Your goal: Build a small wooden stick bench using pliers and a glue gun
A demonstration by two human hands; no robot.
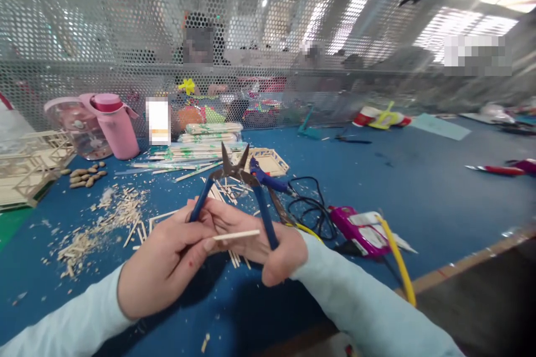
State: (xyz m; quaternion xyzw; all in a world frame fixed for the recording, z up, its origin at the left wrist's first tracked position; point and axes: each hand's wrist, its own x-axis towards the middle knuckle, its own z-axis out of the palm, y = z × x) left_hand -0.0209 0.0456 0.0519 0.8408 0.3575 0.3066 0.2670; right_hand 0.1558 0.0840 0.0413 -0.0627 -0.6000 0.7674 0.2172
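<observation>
My left hand (163, 268) pinches a short, pale wooden stick (238, 235) between thumb and fingers. My right hand (287, 251) is wrapped round the blue-handled pliers (264, 209); their pointed jaws are spread apart and face away from me. The stick's free end points right, in front of the handles and clear of the jaws. Both hands are close together above the blue table (330, 162), and the left fingers overlap part of the right hand. Loose thin sticks (220, 192) lie on the table behind the hands.
Wood scraps (113, 212) and peanuts (86, 177) lie left, near a stick-built model (20, 178) and a pink bottle (119, 131). Wrapped stick bundles (209, 136) and a small wooden frame (272, 164) sit behind. Black cable (314, 201) and a magenta device (360, 237) lie right, before a mesh screen (138, 28).
</observation>
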